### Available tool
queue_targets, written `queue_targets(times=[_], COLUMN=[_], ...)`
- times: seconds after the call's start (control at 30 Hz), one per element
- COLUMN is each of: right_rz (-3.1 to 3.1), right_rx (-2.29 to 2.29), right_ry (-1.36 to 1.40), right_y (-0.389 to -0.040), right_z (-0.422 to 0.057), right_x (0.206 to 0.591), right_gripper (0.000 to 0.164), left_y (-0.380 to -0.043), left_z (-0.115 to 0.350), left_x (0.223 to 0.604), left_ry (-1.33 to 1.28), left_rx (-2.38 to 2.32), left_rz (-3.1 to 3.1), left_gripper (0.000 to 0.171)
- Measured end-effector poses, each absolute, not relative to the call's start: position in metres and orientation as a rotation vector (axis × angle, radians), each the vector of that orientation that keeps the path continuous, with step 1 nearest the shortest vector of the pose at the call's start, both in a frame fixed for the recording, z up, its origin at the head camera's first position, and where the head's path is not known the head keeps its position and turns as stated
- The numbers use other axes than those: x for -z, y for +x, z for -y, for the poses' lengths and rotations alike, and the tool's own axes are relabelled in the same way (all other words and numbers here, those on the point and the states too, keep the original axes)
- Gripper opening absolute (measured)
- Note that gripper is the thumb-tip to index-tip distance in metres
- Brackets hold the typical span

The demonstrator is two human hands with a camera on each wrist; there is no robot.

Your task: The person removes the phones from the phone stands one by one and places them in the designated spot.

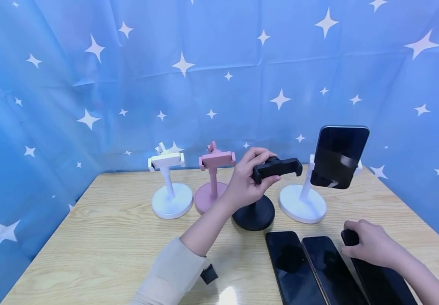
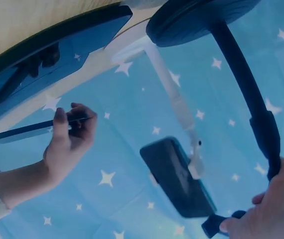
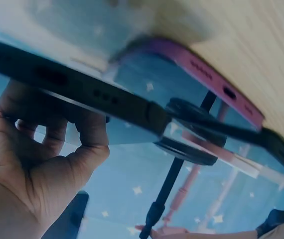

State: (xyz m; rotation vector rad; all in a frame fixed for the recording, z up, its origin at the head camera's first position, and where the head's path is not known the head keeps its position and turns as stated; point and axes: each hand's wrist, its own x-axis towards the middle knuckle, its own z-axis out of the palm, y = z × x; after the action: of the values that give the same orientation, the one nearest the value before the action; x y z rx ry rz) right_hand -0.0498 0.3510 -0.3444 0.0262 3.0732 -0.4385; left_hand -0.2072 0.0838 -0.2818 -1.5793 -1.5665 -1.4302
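My left hand (image 1: 247, 180) grips the clamp head (image 1: 280, 168) of a black phone stand, with the thumb below it and the fingers behind. The stand's round black base (image 1: 255, 216) is on the table under that hand. At the right, my right hand (image 1: 375, 245) pinches a black phone (image 1: 387, 286) by its far end, thumb and fingers on opposite long edges. In the right wrist view this phone (image 3: 72, 82) lies across the curled fingers. Beside it on the table are two more dark phones, a middle one (image 1: 331, 267) and a left one (image 1: 293, 267).
A white stand (image 1: 303, 207) at the right holds a phone (image 1: 339, 156) upright. Left of the black stand are a pink stand (image 1: 216, 159) and another white stand (image 1: 171, 203). A small black block (image 1: 209, 274) shows by the left sleeve. A starry blue curtain (image 1: 219, 93) hangs behind the table.
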Motion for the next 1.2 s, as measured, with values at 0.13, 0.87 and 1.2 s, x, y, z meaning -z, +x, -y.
queue_targets(times=[0.13,0.87,1.2], right_rz=[-3.019,-2.918,-2.948], right_rx=[0.500,0.609,0.608], right_ry=[0.039,0.099,0.016], right_y=[-0.047,-0.051,-0.060], right_z=[-0.360,-0.363,-0.364], right_x=[0.350,0.357,0.364], right_gripper=[0.020,0.019,0.020], left_y=[-0.219,-0.251,-0.250], left_z=[-0.097,-0.125,-0.118], left_x=[0.286,0.306,0.299], left_ry=[-1.585,-1.583,-1.586], left_rx=[1.408,1.499,1.715], left_rz=[1.541,1.733,1.857], left_gripper=[0.040,0.035,0.033])
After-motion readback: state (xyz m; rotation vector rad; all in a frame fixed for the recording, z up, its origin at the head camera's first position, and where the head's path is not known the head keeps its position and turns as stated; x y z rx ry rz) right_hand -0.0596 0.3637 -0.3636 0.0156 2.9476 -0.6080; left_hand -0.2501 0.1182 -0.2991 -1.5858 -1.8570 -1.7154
